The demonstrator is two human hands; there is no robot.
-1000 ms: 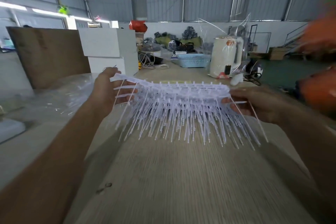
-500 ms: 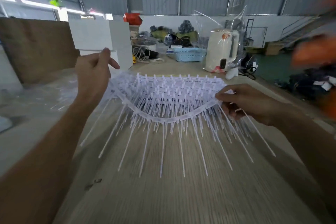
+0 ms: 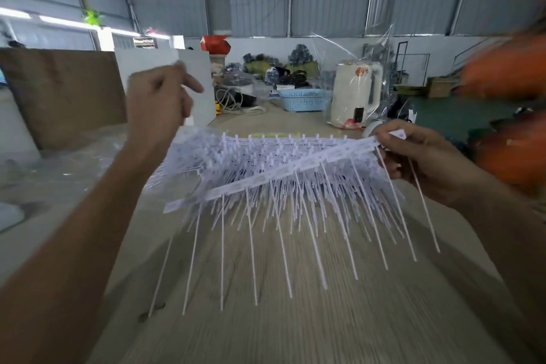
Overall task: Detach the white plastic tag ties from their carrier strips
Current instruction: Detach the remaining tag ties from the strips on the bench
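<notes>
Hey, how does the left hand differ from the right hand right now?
The left hand is raised higher, back toward the camera, gripping the far end of the tag ties bundle; the right hand sits lower, pinching the end of the front carrier strip. Both grip the same bundle above the table.

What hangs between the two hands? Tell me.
In the head view, the bundle of white tag ties on their carrier strips spans the gap between left hand and right hand, above the wooden table.
</notes>
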